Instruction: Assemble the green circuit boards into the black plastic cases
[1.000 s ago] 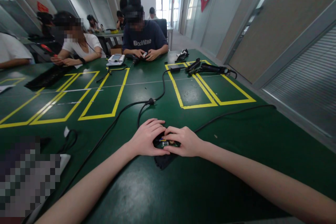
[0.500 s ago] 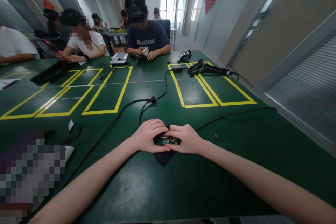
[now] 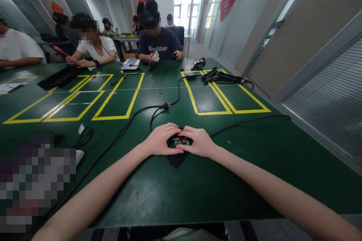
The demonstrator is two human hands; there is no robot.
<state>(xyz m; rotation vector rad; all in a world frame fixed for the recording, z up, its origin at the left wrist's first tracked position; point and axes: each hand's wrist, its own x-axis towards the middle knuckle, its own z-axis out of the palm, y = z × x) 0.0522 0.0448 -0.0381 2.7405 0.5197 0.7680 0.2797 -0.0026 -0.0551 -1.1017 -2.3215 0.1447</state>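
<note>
Between my hands lies a small circuit board [image 3: 181,142] with a copper-coloured coil and bright metal parts, seated in an opened black case [image 3: 175,161]. From the left side, my left hand [image 3: 162,139] curls around it, fingers along the far edge and thumb along the near one. My right hand [image 3: 200,141] mirrors this grip from the right, its fingertips meeting those of the left. The fingers hide most of the case's rim. A dark corner of the case points toward me on the green table [image 3: 141,192].
Black cables [image 3: 166,106] run across the table beyond my hands. A black corded tool [image 3: 226,78] lies at the far right by yellow tape outlines. A co-worker in a dark shirt [image 3: 161,43] sits opposite. A white device [image 3: 131,64] is near that person, and a blurred-out item is at lower left.
The camera view has tilted slightly, so the scene shifts. My hands keep nearly the same hold on the case. The co-worker opposite has moved one hand outward with a dark item.
</note>
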